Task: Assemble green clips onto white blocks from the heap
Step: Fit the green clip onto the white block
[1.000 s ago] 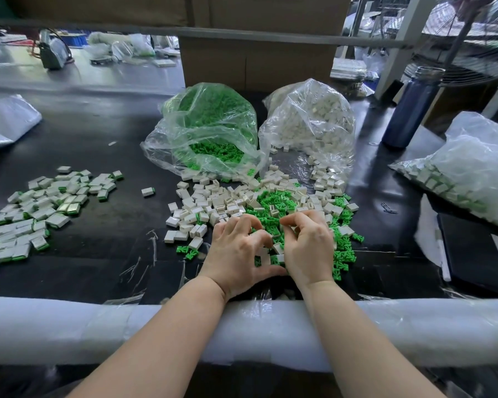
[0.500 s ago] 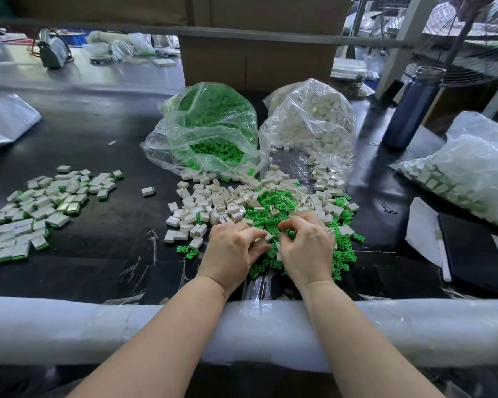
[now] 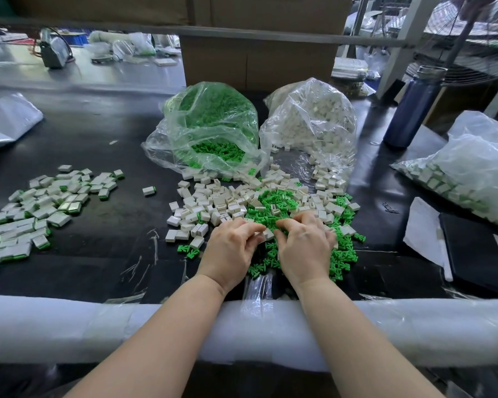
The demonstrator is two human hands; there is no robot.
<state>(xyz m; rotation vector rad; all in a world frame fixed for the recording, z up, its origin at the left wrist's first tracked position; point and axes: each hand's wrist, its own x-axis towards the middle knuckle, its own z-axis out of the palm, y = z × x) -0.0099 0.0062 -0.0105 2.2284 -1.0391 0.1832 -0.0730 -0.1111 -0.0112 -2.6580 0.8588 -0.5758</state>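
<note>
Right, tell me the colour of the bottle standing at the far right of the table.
Dark blue, with a grey metal-looking top: the bottle, clearest in the head view.

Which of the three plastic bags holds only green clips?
The left of the two centre bags, plainly green inside; its neighbour holds white blocks, the far-right bag mixed white-and-green pieces.

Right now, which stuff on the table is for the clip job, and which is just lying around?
For the job:
left hand and right hand, together holding a white block
green clips
loose white blocks
bag of green clips
bag of white blocks
finished pile

Just lying about:
blue bottle
cardboard box
black notebook
</note>
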